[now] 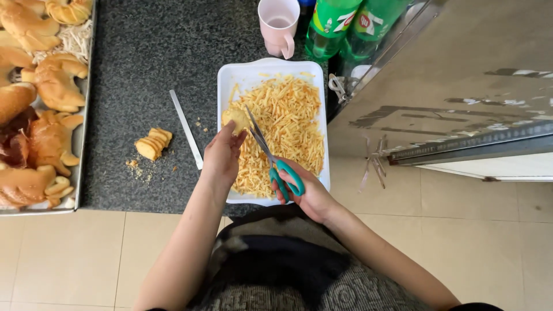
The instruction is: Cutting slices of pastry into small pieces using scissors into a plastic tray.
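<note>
left hand (222, 154) pinches a pale yellow piece of bread (237, 118) while the right hand (305, 193) works teal-handled steel scissors (276, 164) over a white rectangular tray (242, 74).

the bread sits above the tray's left edge, with the open scissor blades just beside it; the right fingers are curled through the handle loops. the tray holds a heap of thin golden shreds (288, 124) and stands on a dark speckled stone counter (144, 52). a small stack of bread slices (153, 143) and a white strip (185, 128) lie to the left, near a metal tray of baked buns (40, 103). a pink mug (279, 26) and green plastic bottles (340, 23) stand behind.
</note>
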